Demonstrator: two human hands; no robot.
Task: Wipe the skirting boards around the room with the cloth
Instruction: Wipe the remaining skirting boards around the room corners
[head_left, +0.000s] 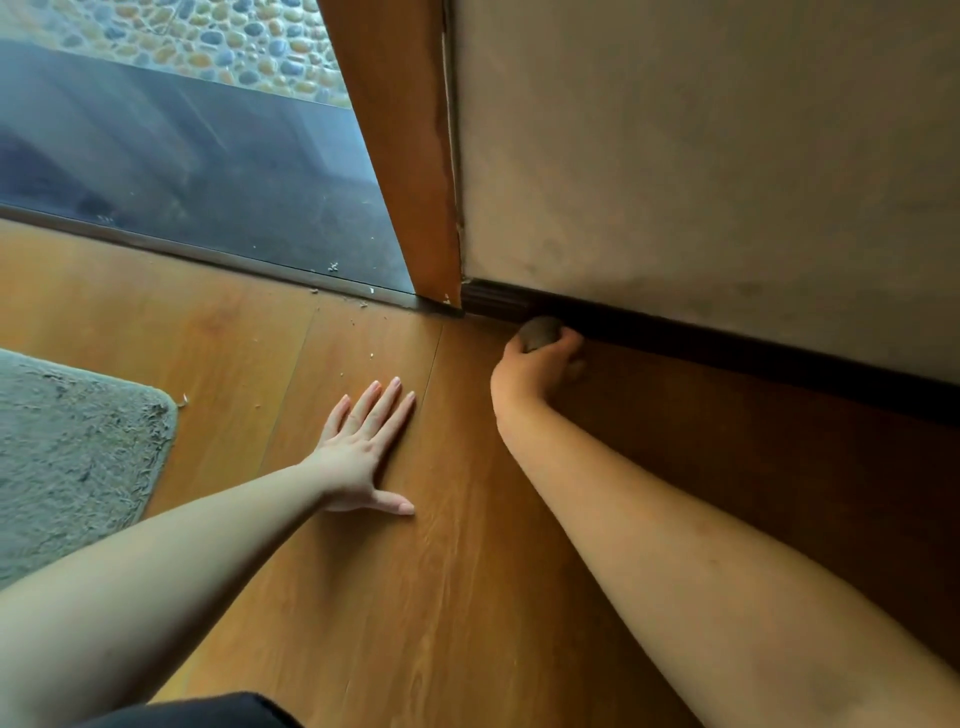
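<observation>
Head view, nearest first: at 7 o'clock the left hand (366, 449) lies flat with fingers spread wide on the smooth orange-brown wood-grain plank floor (441, 597), beside the shaggy grey rug (72, 457) cut off at 9 o'clock. Past centre toward 1 o'clock, the right hand (535, 358) curls around a bunched grey-brown cloth (540, 332), mostly hidden by the fingers, pressed against the dark ribbed skirting board (727, 345) under the rough beige wall (727, 156). Farther, at 11 o'clock, an orange wooden frame post (410, 156) borders dusty glass (208, 176).
</observation>
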